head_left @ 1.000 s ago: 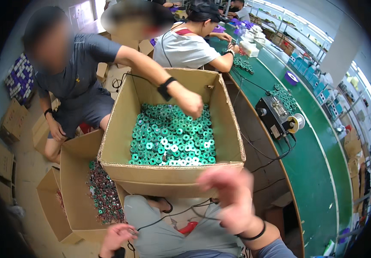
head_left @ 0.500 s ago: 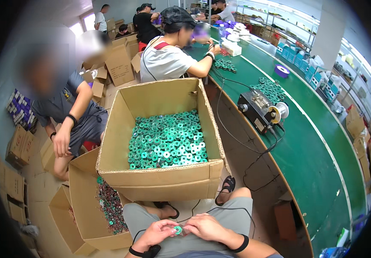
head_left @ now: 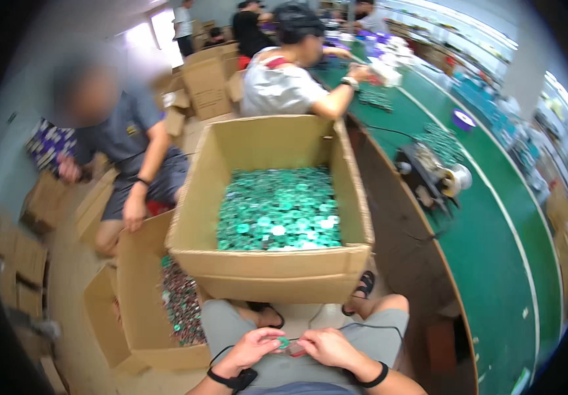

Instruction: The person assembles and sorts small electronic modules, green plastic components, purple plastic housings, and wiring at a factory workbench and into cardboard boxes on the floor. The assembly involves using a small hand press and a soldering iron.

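Observation:
My left hand point(head_left: 256, 349) pinches a small round green circuit board point(head_left: 284, 342) between thumb and fingers, above my lap. Close beside it, my right hand point(head_left: 331, 347) has its fingers closed at some thin reddish strands point(head_left: 295, 351), perhaps wires, next to the board. Blur hides exactly how the strands meet the board. Past my knees stands a large open cardboard box point(head_left: 274, 271), holding a heap of similar round green boards point(head_left: 277, 210).
Left of my legs, a lower open carton point(head_left: 140, 303) contains boards with reddish strands point(head_left: 182, 306). A co-worker point(head_left: 126, 145) sits beyond it. On the right runs a green-topped bench point(head_left: 488, 283) with a black machine point(head_left: 425, 174) and a purple spool point(head_left: 463, 119). Another co-worker point(head_left: 277, 85) works there.
The whole view has shifted and blurred, so the surroundings sit farther right. Both my hands stay together over my lap with the board. The co-worker at left has raised one hand.

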Demonstrator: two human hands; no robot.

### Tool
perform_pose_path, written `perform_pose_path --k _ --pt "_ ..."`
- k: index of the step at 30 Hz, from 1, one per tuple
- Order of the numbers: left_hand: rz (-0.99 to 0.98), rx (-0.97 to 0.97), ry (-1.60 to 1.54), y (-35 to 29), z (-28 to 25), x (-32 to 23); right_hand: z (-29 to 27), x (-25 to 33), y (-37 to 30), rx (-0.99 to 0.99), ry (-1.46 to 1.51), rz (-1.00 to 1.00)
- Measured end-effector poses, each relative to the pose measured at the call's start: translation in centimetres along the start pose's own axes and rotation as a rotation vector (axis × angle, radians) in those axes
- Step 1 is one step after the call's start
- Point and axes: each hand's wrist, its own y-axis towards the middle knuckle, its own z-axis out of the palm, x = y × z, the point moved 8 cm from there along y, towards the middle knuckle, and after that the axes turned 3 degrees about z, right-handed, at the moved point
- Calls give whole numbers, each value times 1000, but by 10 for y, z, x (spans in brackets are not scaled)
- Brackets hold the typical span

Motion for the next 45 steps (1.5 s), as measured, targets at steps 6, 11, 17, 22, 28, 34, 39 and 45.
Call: perform_pose_path --k 6,11,17,22,28,34,39,45 --pt "64 147 58 9 11 5 0 10 -10 77 75 166" --pt "219 188 108 7 9 -14 5 8 0 164 265 321" --pt "242 52 164 -4 -3 -55 -1 28 27 155 280 164" --pt "327 73 211 2 3 -65 4 17 24 112 374 227" --pt "384 -20 208 -1 -11 -63 5 26 26 142 291 115" --pt "404 -14 504 -14 8 -68 24 19 18 310 428 237" --pt "440 51 627 -17 12 -54 22 13 10 280 259 292" --pt "190 150 318 -9 19 -33 23 -4 3 191 438 318"
